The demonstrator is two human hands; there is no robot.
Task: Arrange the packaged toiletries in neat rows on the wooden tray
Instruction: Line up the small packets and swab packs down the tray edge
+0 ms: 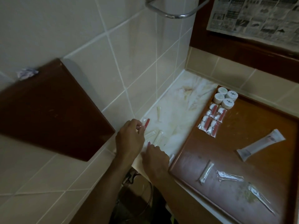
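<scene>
The wooden tray (186, 152) lies on the right of the marble counter. At its far left corner stand several white round jars (225, 98), with several red-and-white sachets (212, 120) in rows below them. A white tube (261, 144), a wrapped white stick (206, 171) and two clear-wrapped items (229, 175) lie loose on the tray. On the counter left of the tray, my left hand (129, 136) pinches a red sachet (146, 122). My right hand (155, 157) rests its fingers on a cluster of pale wrapped packets (155, 136). Another pale stick (158, 113) lies farther back.
A dark wooden panel (48, 110) juts from the tiled wall on the left. A chrome towel ring (174, 8) hangs above. A newspaper (255, 16) covers the wood-framed surface at top right. The counter's front edge drops off below my arms.
</scene>
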